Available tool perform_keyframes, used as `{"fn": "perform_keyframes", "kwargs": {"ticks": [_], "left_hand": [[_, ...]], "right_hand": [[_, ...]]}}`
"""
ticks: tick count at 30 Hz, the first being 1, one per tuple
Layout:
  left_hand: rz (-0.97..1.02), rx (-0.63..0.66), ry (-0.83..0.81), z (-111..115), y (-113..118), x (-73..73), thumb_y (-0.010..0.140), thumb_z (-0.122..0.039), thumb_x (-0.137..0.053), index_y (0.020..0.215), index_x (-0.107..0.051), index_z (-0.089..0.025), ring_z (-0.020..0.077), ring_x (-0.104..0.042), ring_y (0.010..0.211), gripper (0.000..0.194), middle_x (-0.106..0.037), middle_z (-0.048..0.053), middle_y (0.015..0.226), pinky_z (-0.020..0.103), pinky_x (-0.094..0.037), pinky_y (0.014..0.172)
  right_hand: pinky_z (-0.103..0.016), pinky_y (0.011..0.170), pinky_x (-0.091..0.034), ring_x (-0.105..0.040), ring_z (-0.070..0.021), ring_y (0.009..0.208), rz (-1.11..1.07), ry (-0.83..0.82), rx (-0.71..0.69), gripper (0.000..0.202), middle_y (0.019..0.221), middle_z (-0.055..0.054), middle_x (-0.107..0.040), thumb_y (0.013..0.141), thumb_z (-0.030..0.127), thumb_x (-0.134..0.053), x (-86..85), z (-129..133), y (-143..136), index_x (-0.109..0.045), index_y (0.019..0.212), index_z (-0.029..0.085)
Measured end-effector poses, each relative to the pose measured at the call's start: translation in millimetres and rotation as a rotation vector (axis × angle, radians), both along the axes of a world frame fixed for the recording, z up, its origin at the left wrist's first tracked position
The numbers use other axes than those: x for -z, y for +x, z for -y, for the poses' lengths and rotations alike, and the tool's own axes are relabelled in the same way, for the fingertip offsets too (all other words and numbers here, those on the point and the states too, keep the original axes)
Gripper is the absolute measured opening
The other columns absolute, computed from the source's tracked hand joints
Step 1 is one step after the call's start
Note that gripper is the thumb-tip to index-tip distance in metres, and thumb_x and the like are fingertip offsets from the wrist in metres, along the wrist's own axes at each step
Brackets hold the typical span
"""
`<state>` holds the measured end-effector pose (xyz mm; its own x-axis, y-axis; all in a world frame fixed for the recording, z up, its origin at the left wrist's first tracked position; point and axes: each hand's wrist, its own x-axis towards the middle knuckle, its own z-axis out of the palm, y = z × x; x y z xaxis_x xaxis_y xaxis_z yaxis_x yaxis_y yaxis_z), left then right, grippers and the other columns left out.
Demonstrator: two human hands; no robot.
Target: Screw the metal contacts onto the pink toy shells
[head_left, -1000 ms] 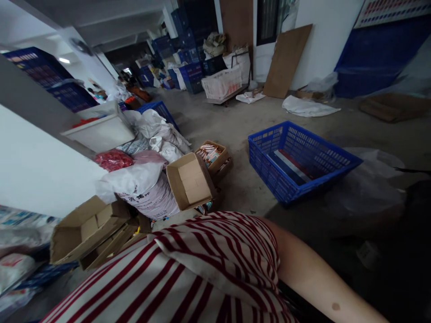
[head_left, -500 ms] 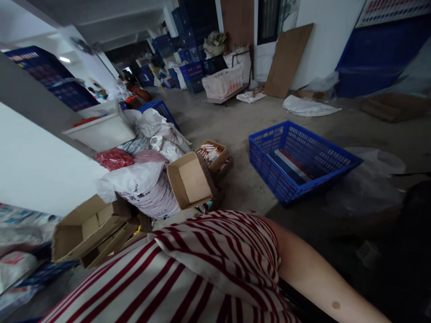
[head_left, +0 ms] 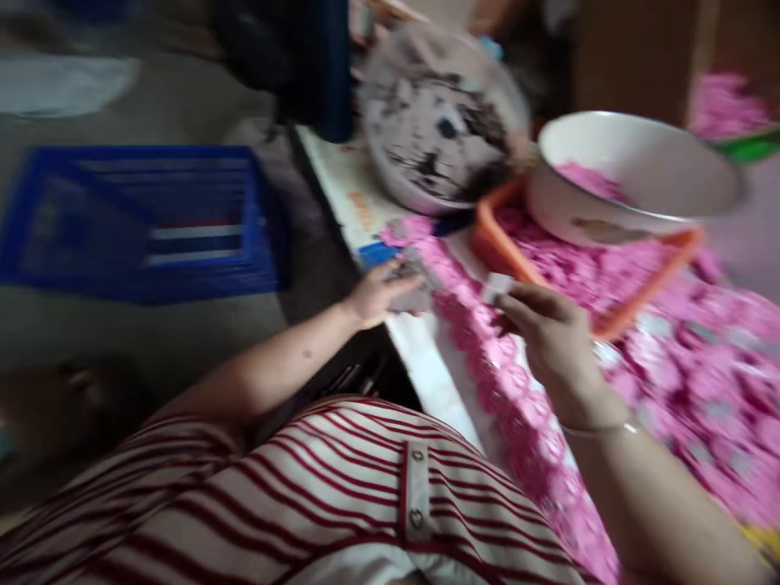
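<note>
My left hand (head_left: 376, 299) reaches over the table edge, its fingers closed around a small wad of flat grey pieces (head_left: 411, 296), blurred by motion. Between thumb and fingers, my right hand (head_left: 552, 337) pinches a small whitish square piece (head_left: 496, 286). Below and between both hands runs a long row of shiny pink rosette-like pieces (head_left: 515, 386) along the table. To the right of my right hand lies a loose heap of similar pink pieces (head_left: 707, 398), some with greyish patches.
An orange basket (head_left: 649, 286) of pink pieces stands beyond my right hand, with a white basin (head_left: 600, 213) resting on it. A round tub (head_left: 374, 154) holds whitish and dark bits. On the floor at left sits a blue crate (head_left: 146, 280).
The view has swung right, from the floor with boxes and sacks to the table. Both hands, out of sight before, now show with pieces in them.
</note>
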<state>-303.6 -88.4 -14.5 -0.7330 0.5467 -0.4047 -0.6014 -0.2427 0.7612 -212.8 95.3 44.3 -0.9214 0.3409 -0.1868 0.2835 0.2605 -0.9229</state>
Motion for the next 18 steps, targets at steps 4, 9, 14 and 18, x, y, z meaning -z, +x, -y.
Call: {"fn": "perform_keyframes", "kwargs": {"ticks": [4, 9, 14, 18], "left_hand": [[-0.063, -0.059, 0.199, 3.7, -0.6, 32.9, 0.055, -0.044, -0.093, 0.086, -0.059, -0.016, 0.0142, -0.065, 0.054, 0.054, -0.068, -0.002, 0.070, 0.025, -0.057, 0.046], [-0.033, -0.021, 0.144, 13.6, 20.4, 24.3, 0.056, -0.041, -0.093, 0.086, -0.059, -0.015, 0.0141, -0.065, 0.055, 0.052, -0.067, -0.001, 0.072, 0.026, -0.059, 0.046], [0.054, 0.024, 0.101, 23.6, 33.3, 21.5, 0.056, -0.038, -0.093, 0.084, -0.061, -0.013, 0.0141, -0.065, 0.058, 0.050, -0.068, 0.001, 0.074, 0.025, -0.058, 0.045], [0.084, -0.039, 0.070, 34.2, 26.8, 24.5, 0.056, -0.038, -0.094, 0.085, -0.062, -0.013, 0.0141, -0.066, 0.058, 0.049, -0.067, 0.001, 0.073, 0.024, -0.058, 0.045]], "right_hand": [[-0.023, 0.047, -0.048, -0.061, -0.0115, 0.056, 0.012, -0.174, 0.162, 0.048, 0.078, -0.001, -0.066, 0.071, 0.036, -0.080, 1.4, -3.6, 26.1, -0.064, 0.112, 0.016], [-0.022, 0.049, -0.048, -0.059, -0.0097, 0.057, 0.013, -0.246, 0.122, 0.061, 0.077, 0.001, -0.064, 0.071, 0.035, -0.077, 7.8, 13.3, 29.5, -0.061, 0.127, 0.020], [-0.024, 0.053, -0.048, -0.053, -0.0085, 0.057, 0.043, -0.073, 0.048, 0.051, 0.076, 0.001, -0.062, 0.077, 0.033, -0.070, 19.5, 14.1, 26.7, -0.062, 0.124, 0.017], [-0.023, 0.054, -0.045, -0.053, -0.0097, 0.060, 0.028, 0.059, 0.075, 0.029, 0.075, -0.002, -0.065, 0.076, 0.029, -0.067, 32.6, 14.7, 1.5, -0.065, 0.102, 0.014]]}}
